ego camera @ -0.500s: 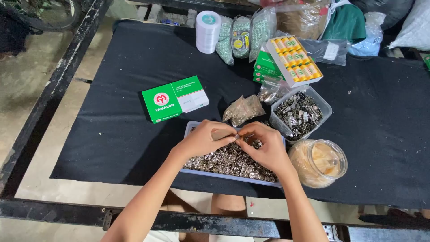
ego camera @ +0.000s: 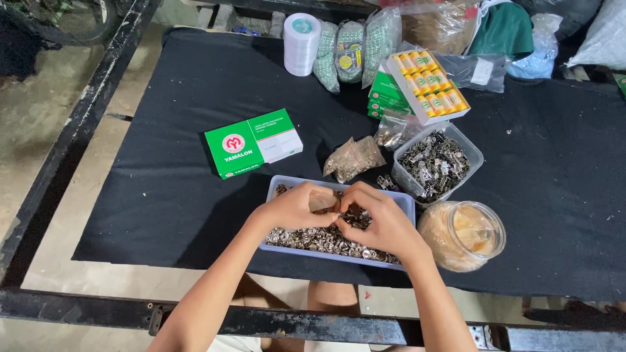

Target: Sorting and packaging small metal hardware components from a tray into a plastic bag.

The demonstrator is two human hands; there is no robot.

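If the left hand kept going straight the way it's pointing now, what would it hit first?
The left hand points rightward, and its fingertips already meet the right hand above the tray of small metal pieces. Depth is unclear.

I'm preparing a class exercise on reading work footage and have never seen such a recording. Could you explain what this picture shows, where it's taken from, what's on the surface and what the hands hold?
There is no machine here: a person works bare-handed, filmed by a camera on their own head, looking down. The left hand and right hand meet over a shallow tray of small shiny metal pieces, pinching something small between the fingertips; exactly what is hidden. The tray sits on a black cloth. Around it lie a green and white box, a clear tub of metal clips, a plastic jar, a small bag of parts and a white tape roll.
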